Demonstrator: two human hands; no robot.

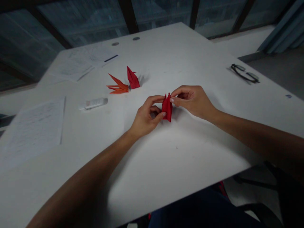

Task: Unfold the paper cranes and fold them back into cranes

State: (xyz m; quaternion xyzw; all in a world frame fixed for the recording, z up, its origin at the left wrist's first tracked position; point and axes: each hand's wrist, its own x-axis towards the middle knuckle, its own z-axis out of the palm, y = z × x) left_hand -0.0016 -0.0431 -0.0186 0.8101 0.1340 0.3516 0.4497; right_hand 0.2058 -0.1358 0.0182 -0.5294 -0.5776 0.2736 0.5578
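A red folded-paper origami piece stands between my hands above the white table, its narrow points turned up. My left hand grips its left side, thumb on the front face and fingers behind. On the other side, my right hand pinches the upper right point between thumb and forefinger. Farther back to the left lie an orange folded-paper piece with several spread points and a second red folded-paper piece touching or close beside it.
A whitish tube or marker lies left of my hands. Printed sheets cover the table's left side, with more papers and a dark strip behind. Eyeglasses rest at the right, near the edge. Windows border the back.
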